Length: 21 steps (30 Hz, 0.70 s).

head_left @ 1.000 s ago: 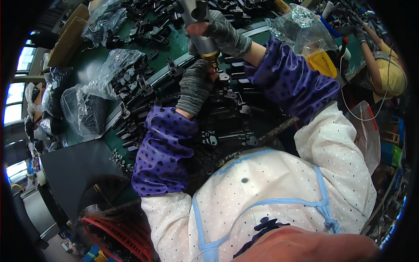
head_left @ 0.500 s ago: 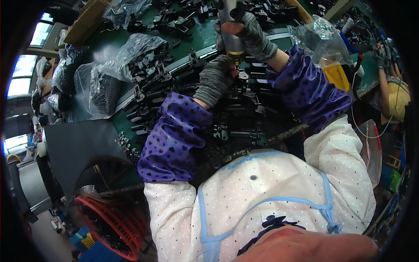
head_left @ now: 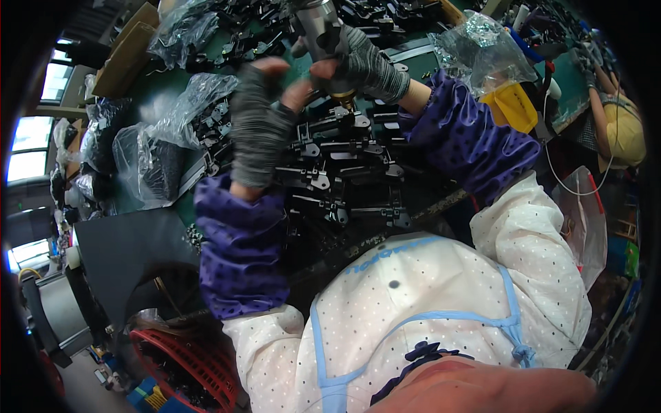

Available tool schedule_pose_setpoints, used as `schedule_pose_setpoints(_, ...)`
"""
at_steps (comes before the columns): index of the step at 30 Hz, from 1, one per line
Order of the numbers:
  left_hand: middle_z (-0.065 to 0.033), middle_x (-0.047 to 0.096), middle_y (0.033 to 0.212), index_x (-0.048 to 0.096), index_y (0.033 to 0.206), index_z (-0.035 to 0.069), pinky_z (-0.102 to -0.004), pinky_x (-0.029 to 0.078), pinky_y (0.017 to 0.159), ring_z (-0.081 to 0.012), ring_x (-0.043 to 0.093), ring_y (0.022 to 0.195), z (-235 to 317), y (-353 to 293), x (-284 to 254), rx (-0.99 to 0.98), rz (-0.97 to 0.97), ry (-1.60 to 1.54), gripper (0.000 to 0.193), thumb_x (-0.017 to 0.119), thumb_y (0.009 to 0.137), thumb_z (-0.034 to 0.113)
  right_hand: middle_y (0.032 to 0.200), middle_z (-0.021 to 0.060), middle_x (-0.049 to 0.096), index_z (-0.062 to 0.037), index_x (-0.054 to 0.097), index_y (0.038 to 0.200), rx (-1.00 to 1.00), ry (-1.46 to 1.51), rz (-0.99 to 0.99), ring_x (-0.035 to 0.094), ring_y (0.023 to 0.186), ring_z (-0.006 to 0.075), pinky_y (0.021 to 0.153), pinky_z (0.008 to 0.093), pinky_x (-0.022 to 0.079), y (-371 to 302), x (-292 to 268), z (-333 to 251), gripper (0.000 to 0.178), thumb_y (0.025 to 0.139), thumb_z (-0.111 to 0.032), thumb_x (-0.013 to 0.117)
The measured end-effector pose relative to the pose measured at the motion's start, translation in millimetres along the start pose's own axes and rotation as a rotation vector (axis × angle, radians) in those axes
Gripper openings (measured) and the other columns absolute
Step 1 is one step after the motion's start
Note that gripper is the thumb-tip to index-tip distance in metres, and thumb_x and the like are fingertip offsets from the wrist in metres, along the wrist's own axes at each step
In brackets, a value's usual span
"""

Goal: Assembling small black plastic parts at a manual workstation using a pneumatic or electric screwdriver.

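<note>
My right hand (head_left: 372,67), in a grey fingerless knit glove, grips a grey metal power screwdriver (head_left: 322,34) with a brass-coloured nose. The screwdriver points down over rows of black metal hinge-like parts (head_left: 344,172) on the bench in front of me. My left hand (head_left: 261,131), gloved alike, is raised to the left of the tool and apart from it. Its thumb and fingers are spread, with nothing visible between them, and motion smears it slightly. Whether the nose touches a part cannot be seen clearly.
Clear plastic bags (head_left: 148,158) of parts lie to the left, with cardboard (head_left: 127,55) behind. A yellow piece (head_left: 513,109) sits beside another plastic bag (head_left: 482,51) at right. A red basket (head_left: 186,365) stands low at left. Another person (head_left: 620,124) works at far right.
My left hand has moved left, away from beneath the tool's nose, and its fingers have opened. My right hand and the screwdriver have shifted slightly left; the view has shifted too.
</note>
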<state>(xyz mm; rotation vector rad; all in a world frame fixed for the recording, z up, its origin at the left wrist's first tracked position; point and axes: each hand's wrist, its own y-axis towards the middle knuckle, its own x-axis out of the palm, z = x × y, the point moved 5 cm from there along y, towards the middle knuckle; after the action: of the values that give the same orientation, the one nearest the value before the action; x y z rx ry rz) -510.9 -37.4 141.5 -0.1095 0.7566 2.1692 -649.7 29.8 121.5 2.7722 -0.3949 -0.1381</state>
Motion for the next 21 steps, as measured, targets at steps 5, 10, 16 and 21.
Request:
schedule_pose_setpoints(5, -0.0053, 0.056, 0.081, 0.047, 0.101, 0.004, -0.022, 0.046, 0.066, -0.0125, 0.057, 0.07, 102, 16, 28, 0.345, 0.058, 0.78, 0.029, 0.064, 0.077, 0.01, 0.102, 0.0075, 0.055, -0.0008, 0.048, 0.111, -0.379, -0.215, 0.014, 0.052, 0.098, 0.0162, 0.08, 0.0281, 0.045, 14, -11, 32, 0.06, 0.067, -0.034, 0.071)
schedule_pose_setpoints(10, -0.0116, 0.057, 0.082, 0.046, 0.109, 0.003, -0.031, 0.046, 0.061, -0.0233, 0.057, 0.068, 89, 19, 27, 0.497, 0.2, 0.636, 0.04, 0.062, 0.073, 0.003, 0.1, 0.007, 0.056, -0.0018, 0.048, 0.111, -0.679, -0.812, 0.269, 0.054, 0.095, 0.0162, 0.078, 0.0287, 0.045, 5, -13, 21, 0.062, 0.066, -0.039, 0.071)
schedule_pose_setpoints(16, -0.0071, 0.057, 0.083, 0.047, 0.101, 0.005, -0.0234, 0.046, 0.065, -0.0142, 0.057, 0.071, 73, 21, 32, 0.305, 0.252, 0.362, 0.031, 0.064, 0.076, 0.007, 0.097, 0.006, 0.057, -0.0026, 0.049, 0.109, -0.533, -0.649, 0.303, 0.054, 0.092, 0.0159, 0.078, 0.0289, 0.045, 2, -12, 11, 0.06, 0.066, -0.037, 0.071)
schedule_pose_setpoints(21, -0.0084, 0.054, 0.082, 0.049, 0.088, 0.007, -0.0283, 0.046, 0.063, -0.0226, 0.057, 0.071, -13, -29, 32, 0.022, 0.304, -0.17, 0.032, 0.07, 0.064, 0.008, 0.091, 0.0048, 0.056, -0.0033, 0.049, 0.104, -0.089, -0.149, 0.149, 0.054, 0.084, 0.0152, 0.073, 0.029, 0.046, 2, 1, 1, 0.054, 0.063, -0.032, 0.071)
